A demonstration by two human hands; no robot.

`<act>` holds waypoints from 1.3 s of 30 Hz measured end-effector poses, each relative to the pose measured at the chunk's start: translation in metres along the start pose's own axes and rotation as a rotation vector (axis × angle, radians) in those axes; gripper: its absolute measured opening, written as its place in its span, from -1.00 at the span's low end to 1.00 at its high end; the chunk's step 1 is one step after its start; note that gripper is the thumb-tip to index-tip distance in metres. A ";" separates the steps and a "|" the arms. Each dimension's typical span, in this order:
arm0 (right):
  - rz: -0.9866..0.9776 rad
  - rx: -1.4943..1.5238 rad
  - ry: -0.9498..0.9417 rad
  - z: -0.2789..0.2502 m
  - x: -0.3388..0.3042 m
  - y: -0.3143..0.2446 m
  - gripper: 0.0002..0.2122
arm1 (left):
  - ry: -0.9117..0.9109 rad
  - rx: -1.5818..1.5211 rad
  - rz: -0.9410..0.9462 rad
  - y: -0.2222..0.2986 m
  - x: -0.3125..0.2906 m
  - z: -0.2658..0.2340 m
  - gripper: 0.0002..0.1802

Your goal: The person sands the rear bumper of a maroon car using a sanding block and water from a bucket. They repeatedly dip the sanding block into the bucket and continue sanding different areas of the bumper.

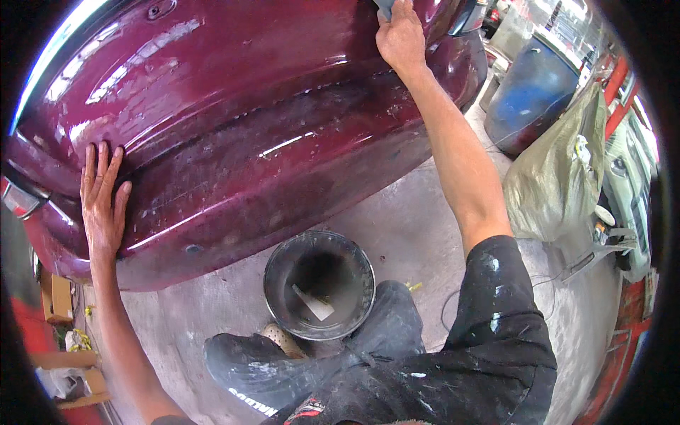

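"Concrete floor (pixel 411 219), grey and dusty. What's on it?"

"One round black bucket (pixel 269 283), wide rim, grimy inside, with one pale flat piece (pixel 313 303) lying in it. One scuffed blue drum (pixel 528 95) at upper right, one crinkled translucent bag (pixel 556 184) just beside it. Two cardboard boxes at left — upper (pixel 58 297), lower (pixel 92 384)."

"Main part?"

"Maroon car body (pixel 283 134), spanning the top and left, beyond the bucket. Curved, glossy on the upper panel, dull and smudged lower down. Two lamp units: left corner (pixel 23 200), upper right (pixel 467 18)."

"Hands?"

"Two. Left hand (pixel 103 198) lies flat on the body near the left lamp, fingers extended, gripping nothing. Right hand (pixel 402 39) is up at the top edge, fingers closed on one grey piece (pixel 384 6) — frame cuts it off, can't tell its full shape."

"Any writing?"

"White printed letters on the trouser leg (pixel 265 379), beside pale paint-like smears."
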State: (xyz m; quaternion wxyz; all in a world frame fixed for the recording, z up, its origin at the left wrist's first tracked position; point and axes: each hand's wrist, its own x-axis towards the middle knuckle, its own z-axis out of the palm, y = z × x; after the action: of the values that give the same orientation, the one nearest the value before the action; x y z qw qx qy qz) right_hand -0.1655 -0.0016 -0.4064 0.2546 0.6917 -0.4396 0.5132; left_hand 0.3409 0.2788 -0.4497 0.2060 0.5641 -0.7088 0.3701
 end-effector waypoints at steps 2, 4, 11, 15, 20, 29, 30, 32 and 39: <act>-0.117 -0.038 0.047 0.011 -0.025 -0.008 -0.42 | -0.013 -0.017 0.011 0.006 0.004 0.004 -0.45; -0.369 -0.010 0.022 0.010 -0.070 -0.061 -0.39 | -0.005 -0.025 0.011 0.004 0.004 0.003 -0.43; -0.427 0.091 0.029 0.004 -0.017 -0.107 -0.40 | -0.005 -0.018 -0.015 0.006 0.006 0.008 -0.43; -0.464 0.129 -0.145 -0.001 -0.068 -0.125 -0.39 | -0.017 -0.017 -0.009 0.000 0.000 -0.004 -0.44; -0.591 0.047 0.021 0.002 -0.028 -0.111 -0.43 | -0.010 0.027 -0.014 0.008 0.006 0.007 -0.42; -0.569 0.066 -0.190 -0.005 -0.073 -0.118 -0.44 | -0.006 0.015 -0.017 0.002 0.001 -0.003 -0.42; -0.580 0.045 -0.164 -0.010 -0.060 -0.123 -0.44 | -0.010 0.019 -0.016 0.003 0.001 -0.001 -0.43; -0.604 0.042 -0.092 -0.012 -0.027 -0.134 -0.46 | -0.004 0.022 -0.018 0.006 0.004 0.006 -0.43; -0.532 0.079 -0.196 -0.004 -0.074 -0.137 -0.44 | -0.018 0.046 -0.015 -0.002 0.000 -0.002 -0.43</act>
State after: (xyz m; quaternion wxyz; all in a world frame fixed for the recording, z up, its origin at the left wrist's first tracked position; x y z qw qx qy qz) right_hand -0.0547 0.0933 -0.4604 0.3095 0.8385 -0.2448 0.3759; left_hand 0.3429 0.2804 -0.4478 0.1894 0.5772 -0.6976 0.3799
